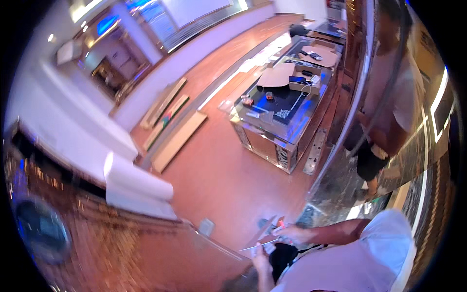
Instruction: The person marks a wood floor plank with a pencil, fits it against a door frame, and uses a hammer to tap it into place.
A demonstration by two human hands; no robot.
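Observation:
Low at the bottom centre-right, my left hand is closed on a thin pale strip that slants up toward my right hand. My right hand is closed on a small tool with a red-orange part; its exact kind is too small to tell. The two hands are close together, in front of dark clothing. A thin blade-like piece sticks up beside the tool, partly blurred.
Ahead stands a glass-topped counter with cardboard and small items. Wooden boards lie along the left. A white roll rests on a ledge at lower left. A mirrored panel at right shows a person's reflection.

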